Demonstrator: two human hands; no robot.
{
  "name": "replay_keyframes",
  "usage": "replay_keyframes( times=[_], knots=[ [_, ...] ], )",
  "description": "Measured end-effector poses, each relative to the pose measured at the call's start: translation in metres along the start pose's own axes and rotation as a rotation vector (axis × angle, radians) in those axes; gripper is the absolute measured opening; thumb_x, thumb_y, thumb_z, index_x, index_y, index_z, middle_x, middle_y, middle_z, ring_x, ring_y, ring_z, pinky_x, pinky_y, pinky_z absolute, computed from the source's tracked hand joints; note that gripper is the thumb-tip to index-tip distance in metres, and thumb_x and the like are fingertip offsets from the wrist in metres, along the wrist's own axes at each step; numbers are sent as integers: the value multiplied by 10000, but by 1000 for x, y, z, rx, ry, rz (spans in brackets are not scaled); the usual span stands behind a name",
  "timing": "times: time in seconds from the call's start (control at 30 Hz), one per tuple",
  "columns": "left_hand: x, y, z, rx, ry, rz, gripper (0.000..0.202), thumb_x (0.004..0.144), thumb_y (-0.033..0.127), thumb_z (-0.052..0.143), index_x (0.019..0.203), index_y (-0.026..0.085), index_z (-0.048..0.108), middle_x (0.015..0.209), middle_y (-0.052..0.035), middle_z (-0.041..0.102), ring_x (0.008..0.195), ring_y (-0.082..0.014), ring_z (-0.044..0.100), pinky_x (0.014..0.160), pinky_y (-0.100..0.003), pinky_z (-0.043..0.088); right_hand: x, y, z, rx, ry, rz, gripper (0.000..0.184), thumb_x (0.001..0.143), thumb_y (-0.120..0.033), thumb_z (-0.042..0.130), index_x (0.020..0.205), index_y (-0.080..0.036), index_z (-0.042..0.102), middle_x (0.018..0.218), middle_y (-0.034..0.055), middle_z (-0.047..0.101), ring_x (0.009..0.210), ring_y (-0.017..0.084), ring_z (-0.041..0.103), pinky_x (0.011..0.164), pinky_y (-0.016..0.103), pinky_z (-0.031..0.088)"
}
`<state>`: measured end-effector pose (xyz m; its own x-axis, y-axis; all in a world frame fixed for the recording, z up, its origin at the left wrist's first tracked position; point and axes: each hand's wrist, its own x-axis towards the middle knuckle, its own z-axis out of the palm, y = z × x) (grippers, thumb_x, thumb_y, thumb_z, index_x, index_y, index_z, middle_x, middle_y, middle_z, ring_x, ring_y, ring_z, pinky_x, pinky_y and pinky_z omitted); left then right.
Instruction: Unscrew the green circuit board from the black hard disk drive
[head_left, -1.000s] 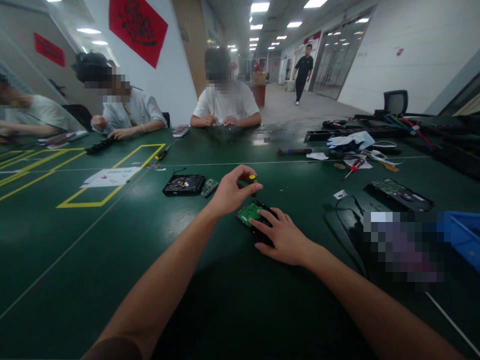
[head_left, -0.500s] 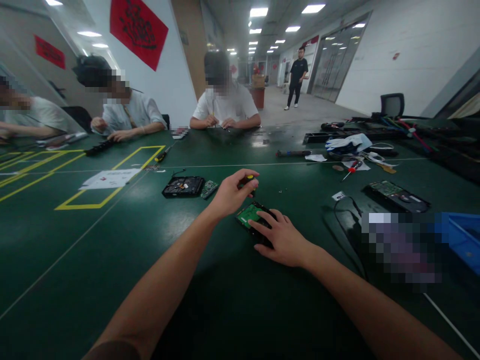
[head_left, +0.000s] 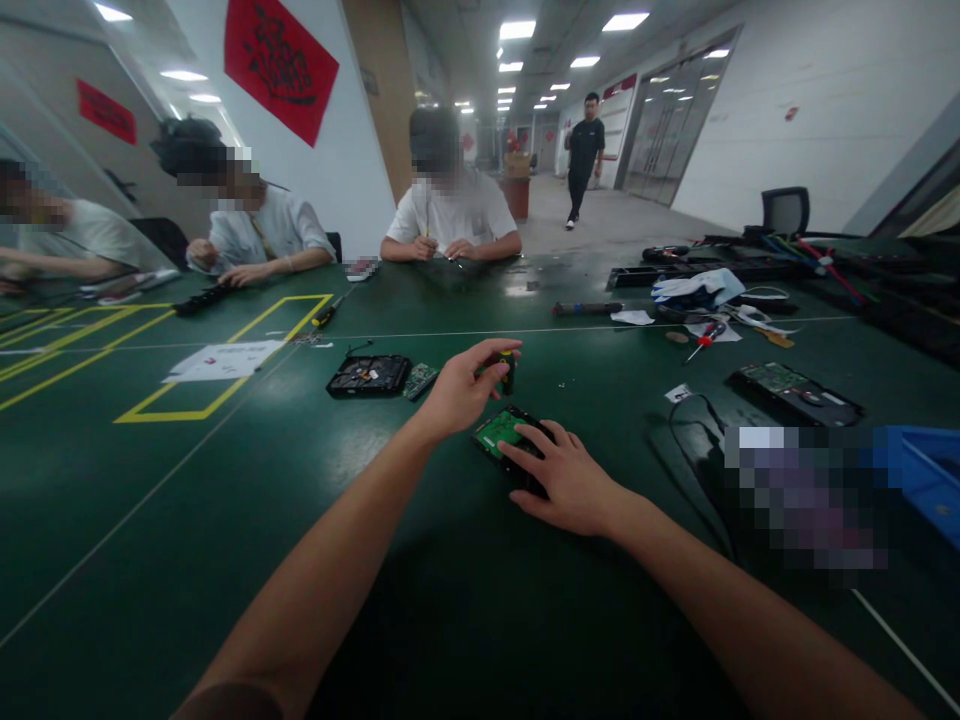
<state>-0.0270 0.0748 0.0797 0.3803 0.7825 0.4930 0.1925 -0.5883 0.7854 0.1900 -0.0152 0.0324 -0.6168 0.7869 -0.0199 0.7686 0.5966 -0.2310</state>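
My left hand is closed around the yellow-and-black handle of a screwdriver, held upright over the far edge of a hard drive. The screwdriver's tip cannot be made out. Green circuit board faces up on the drive, which lies at an angle on the table. Across its right side rests my right hand, fingers spread over the board and thumb along the near edge, gripping it. Part of the drive is hidden under that hand. Left of my hands lie another hard drive and a loose circuit board.
On the right are a third hard drive, a black cable, a blue bin and a red-tipped screwdriver. Gloves lie farther back. A paper sheet lies left. Several people sit across the table; another person walks behind.
The screwdriver handle in my left hand has turned slightly and shows more of its side. My right hand stays on the hard drive. The person in the background has stepped left.
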Motion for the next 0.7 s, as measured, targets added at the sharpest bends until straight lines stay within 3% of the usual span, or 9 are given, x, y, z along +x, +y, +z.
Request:
replay_keyframes(
  times=[0.1,0.23,0.33,0.6,0.7],
  knots=[
    [-1,1,1,25,-13,-3,362,1041,259,540,1385,239,652,1279,-83,717,865,-156,688,621,-257,598,0,1,1,-4,3,2,722,977,-653,534,1635,-380,412,1709,101,335,1513,508,263,1164,710,307],
    [-2,6,1,146,73,38,312,963,290,715,1270,236,711,1169,-74,711,981,-195,688,676,-260,598,1,3,4,-9,13,-8,734,976,-661,528,1641,-380,397,1710,105,328,1510,508,270,1162,717,306],
    [-2,8,1,265,122,81,284,938,299,767,1217,256,740,1124,-59,676,955,-179,670,710,-263,586,1,3,5,-15,25,-15,729,977,-653,532,1639,-374,404,1704,111,338,1502,504,282,1156,705,320],
    [-3,10,2,161,46,58,352,1016,325,655,1359,254,689,1169,-77,673,929,-171,685,676,-261,610,1,3,6,-10,25,-12,733,977,-666,528,1639,-378,401,1706,113,335,1503,499,280,1159,706,313],
    [-3,11,2,218,65,88,284,994,327,696,1265,246,727,1105,-55,698,928,-168,679,687,-254,588,1,4,5,-4,15,-6,735,978,-677,518,1640,-382,397,1709,108,329,1509,497,274,1166,707,306]
  ],
)
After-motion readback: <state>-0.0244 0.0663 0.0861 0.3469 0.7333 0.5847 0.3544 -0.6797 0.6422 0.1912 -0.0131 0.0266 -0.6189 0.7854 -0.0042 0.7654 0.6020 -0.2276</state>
